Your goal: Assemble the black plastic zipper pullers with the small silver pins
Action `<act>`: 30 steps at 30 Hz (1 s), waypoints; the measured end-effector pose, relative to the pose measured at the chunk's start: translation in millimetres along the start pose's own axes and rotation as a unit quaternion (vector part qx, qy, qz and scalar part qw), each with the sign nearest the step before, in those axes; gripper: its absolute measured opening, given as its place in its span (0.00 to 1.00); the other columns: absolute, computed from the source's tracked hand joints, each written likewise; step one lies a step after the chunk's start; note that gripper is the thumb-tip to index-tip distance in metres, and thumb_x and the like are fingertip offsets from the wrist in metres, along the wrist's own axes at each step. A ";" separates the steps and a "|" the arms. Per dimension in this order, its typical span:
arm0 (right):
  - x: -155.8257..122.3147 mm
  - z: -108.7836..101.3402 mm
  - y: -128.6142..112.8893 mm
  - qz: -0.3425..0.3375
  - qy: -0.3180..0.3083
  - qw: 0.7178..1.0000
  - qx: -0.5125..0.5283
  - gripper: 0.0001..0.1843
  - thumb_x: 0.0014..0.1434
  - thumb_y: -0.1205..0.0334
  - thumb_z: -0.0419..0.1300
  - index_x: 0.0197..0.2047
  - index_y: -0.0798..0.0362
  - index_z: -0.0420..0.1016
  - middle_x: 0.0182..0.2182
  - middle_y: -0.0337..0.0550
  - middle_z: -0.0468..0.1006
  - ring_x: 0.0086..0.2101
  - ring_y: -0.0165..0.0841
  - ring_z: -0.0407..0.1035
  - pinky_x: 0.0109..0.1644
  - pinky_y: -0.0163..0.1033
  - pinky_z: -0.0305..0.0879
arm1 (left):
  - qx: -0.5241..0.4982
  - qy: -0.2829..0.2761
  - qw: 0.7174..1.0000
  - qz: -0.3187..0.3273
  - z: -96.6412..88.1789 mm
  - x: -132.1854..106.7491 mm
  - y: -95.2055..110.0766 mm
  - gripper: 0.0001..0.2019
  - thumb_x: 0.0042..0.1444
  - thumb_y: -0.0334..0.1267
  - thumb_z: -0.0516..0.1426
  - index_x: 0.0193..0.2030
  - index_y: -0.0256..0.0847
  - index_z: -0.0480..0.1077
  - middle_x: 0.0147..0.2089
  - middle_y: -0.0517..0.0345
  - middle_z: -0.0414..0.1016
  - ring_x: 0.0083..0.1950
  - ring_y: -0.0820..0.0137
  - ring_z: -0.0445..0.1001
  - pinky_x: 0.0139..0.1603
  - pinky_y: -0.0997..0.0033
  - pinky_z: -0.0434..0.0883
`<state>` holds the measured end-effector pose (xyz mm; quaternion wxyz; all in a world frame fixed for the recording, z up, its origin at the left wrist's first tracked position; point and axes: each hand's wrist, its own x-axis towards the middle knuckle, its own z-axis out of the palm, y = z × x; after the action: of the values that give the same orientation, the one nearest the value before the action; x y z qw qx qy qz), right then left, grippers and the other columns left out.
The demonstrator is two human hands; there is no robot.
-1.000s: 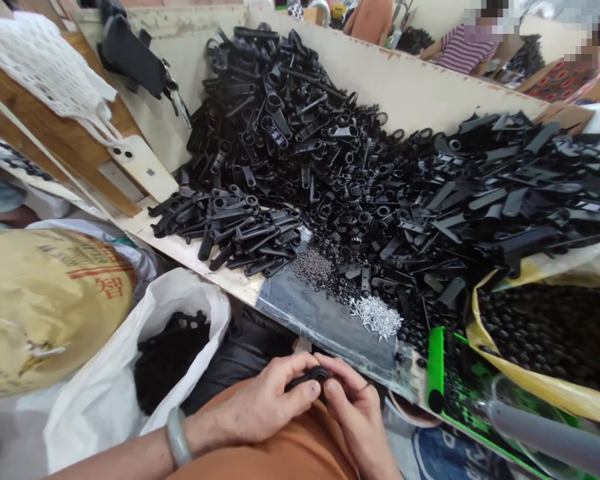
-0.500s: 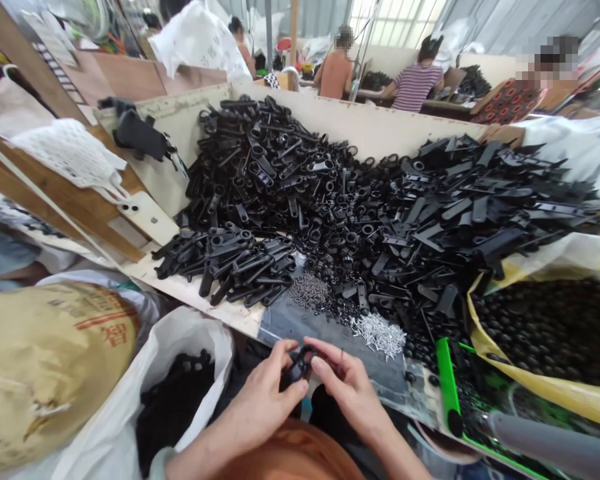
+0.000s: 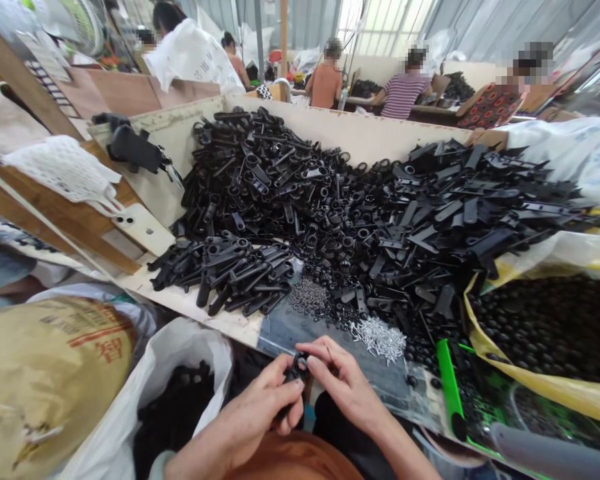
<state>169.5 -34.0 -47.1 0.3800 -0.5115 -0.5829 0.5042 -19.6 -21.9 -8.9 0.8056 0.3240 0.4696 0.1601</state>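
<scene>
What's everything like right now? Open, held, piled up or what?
Black part: held
Left hand: gripping black part
Right hand: pinching black part
Silver pins: loosely heaped
White sack: open, black pieces inside
Yellow-edged bag: open, round pieces inside
Phone: camera side showing

Between your left hand [image 3: 265,403] and right hand [image 3: 339,373] is a black plastic part [image 3: 299,364]; on the bench [image 3: 285,331] beyond, silver metal pins [image 3: 379,338] lie right of small grey pieces [image 3: 307,297], with black ring-ended plastic levers [image 3: 253,170] heaped behind, left of flat black plastic strips [image 3: 447,210].
</scene>
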 end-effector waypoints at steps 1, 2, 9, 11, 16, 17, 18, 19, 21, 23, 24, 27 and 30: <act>0.0 -0.6 0.2 0.006 -0.005 1.000 -0.002 0.19 0.69 0.48 0.59 0.55 0.47 0.82 0.37 0.40 0.72 0.32 0.31 0.65 0.34 0.35 0.62 | -0.013 0.003 1.000 -0.001 -0.3 0.1 -1.5 0.44 0.52 0.52 0.63 0.68 0.31 0.50 0.23 0.70 0.68 0.24 0.76 0.57 0.31 0.72 0.53; 0.0 -1.2 0.3 0.010 -0.008 1.000 -0.005 0.18 0.68 0.49 0.60 0.55 0.47 0.82 0.36 0.39 0.71 0.31 0.30 0.63 0.33 0.35 0.60 | -0.024 0.006 1.000 -0.002 -0.4 0.6 -3.1 0.47 0.52 0.52 0.64 0.70 0.30 0.47 0.23 0.70 0.68 0.24 0.76 0.57 0.31 0.72 0.53; 0.4 -5.9 -0.7 0.003 -0.029 0.999 -0.021 0.19 0.68 0.51 0.59 0.56 0.49 0.82 0.33 0.39 0.71 0.33 0.31 0.65 0.36 0.35 0.63 | -0.057 0.016 0.998 -0.025 2.3 5.6 -5.5 0.54 0.47 0.55 0.66 0.71 0.27 0.46 0.22 0.71 0.65 0.25 0.75 0.55 0.29 0.72 0.50; -0.1 -7.3 -0.2 -0.005 -0.040 0.999 -0.032 0.19 0.69 0.52 0.59 0.58 0.49 0.80 0.36 0.40 0.72 0.35 0.32 0.67 0.39 0.36 0.65 | -0.048 0.025 0.998 -0.030 2.8 6.5 -5.6 0.54 0.46 0.56 0.66 0.71 0.27 0.47 0.21 0.71 0.65 0.25 0.75 0.55 0.29 0.72 0.50; -2.2 -9.3 -1.7 -0.005 -0.061 0.997 -0.055 0.19 0.71 0.55 0.56 0.61 0.47 0.78 0.40 0.42 0.75 0.40 0.35 0.71 0.46 0.39 0.68 | -0.020 0.022 0.998 -0.046 1.2 7.7 -9.5 0.50 0.48 0.57 0.64 0.70 0.29 0.49 0.21 0.70 0.67 0.23 0.76 0.55 0.28 0.73 0.51; -2.1 -9.8 -2.5 -0.005 -0.059 0.996 -0.064 0.19 0.70 0.55 0.57 0.60 0.47 0.78 0.40 0.42 0.75 0.40 0.35 0.71 0.46 0.39 0.68 | -0.013 0.018 0.999 -0.043 0.2 8.9 -9.5 0.48 0.49 0.57 0.63 0.69 0.30 0.52 0.22 0.70 0.67 0.22 0.76 0.55 0.28 0.73 0.52; -1.6 -10.6 -3.2 -0.004 -0.051 0.996 -0.074 0.19 0.70 0.55 0.58 0.60 0.46 0.78 0.39 0.41 0.75 0.38 0.34 0.71 0.44 0.38 0.68 | -0.002 0.018 0.999 -0.035 -1.1 11.0 -8.7 0.44 0.51 0.57 0.62 0.68 0.32 0.55 0.22 0.69 0.67 0.22 0.76 0.56 0.28 0.73 0.53; -0.7 -11.8 -3.4 -0.002 -0.037 0.996 -0.080 0.19 0.68 0.54 0.59 0.60 0.46 0.78 0.37 0.40 0.75 0.35 0.33 0.70 0.40 0.37 0.68 | 0.019 0.023 0.999 -0.021 -2.6 14.0 -6.7 0.40 0.53 0.57 0.61 0.65 0.33 0.59 0.22 0.69 0.67 0.22 0.76 0.56 0.28 0.73 0.53; 2.1 -15.8 -1.6 0.004 0.012 0.997 -0.082 0.21 0.66 0.53 0.62 0.60 0.46 0.77 0.35 0.38 0.75 0.29 0.30 0.66 0.33 0.35 0.65 | 0.103 0.056 0.992 0.050 -5.2 23.1 0.5 0.29 0.57 0.54 0.59 0.59 0.36 0.66 0.25 0.65 0.69 0.25 0.73 0.63 0.29 0.73 0.57; 5.3 -21.9 2.6 0.005 0.083 0.993 -0.089 0.19 0.66 0.52 0.61 0.57 0.49 0.79 0.34 0.39 0.77 0.26 0.30 0.65 0.30 0.35 0.64 | 0.256 0.131 0.947 0.143 -6.6 35.6 10.7 0.18 0.60 0.49 0.57 0.51 0.39 0.71 0.32 0.58 0.77 0.33 0.68 0.73 0.34 0.71 0.64; 6.8 -25.4 5.0 0.003 0.120 0.987 -0.103 0.17 0.67 0.53 0.59 0.53 0.50 0.80 0.33 0.39 0.77 0.26 0.30 0.65 0.31 0.35 0.64 | 0.347 0.174 0.904 0.180 -6.7 42.5 15.9 0.13 0.62 0.45 0.56 0.48 0.41 0.72 0.36 0.55 0.80 0.38 0.65 0.77 0.38 0.70 0.66; 10.0 -34.8 10.6 -0.004 0.189 0.964 -0.186 0.13 0.68 0.55 0.58 0.42 0.51 0.81 0.29 0.40 0.76 0.26 0.34 0.68 0.33 0.38 0.65 | 0.535 0.261 0.775 0.211 -4.8 62.5 27.4 0.09 0.66 0.39 0.53 0.45 0.43 0.73 0.38 0.51 0.83 0.41 0.59 0.81 0.40 0.68 0.66; 12.6 -38.4 13.5 -0.019 0.201 0.947 -0.251 0.11 0.69 0.57 0.56 0.39 0.50 0.78 0.32 0.42 0.77 0.30 0.36 0.71 0.36 0.39 0.67 | 0.581 0.265 0.742 0.207 -3.3 75.9 30.5 0.07 0.64 0.35 0.54 0.40 0.44 0.74 0.32 0.50 0.82 0.37 0.57 0.82 0.35 0.68 0.63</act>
<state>206.8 -14.5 -53.4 0.3585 -0.6696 -0.6118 0.2212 17.5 44.6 -39.2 0.2521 0.7627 0.5873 0.0985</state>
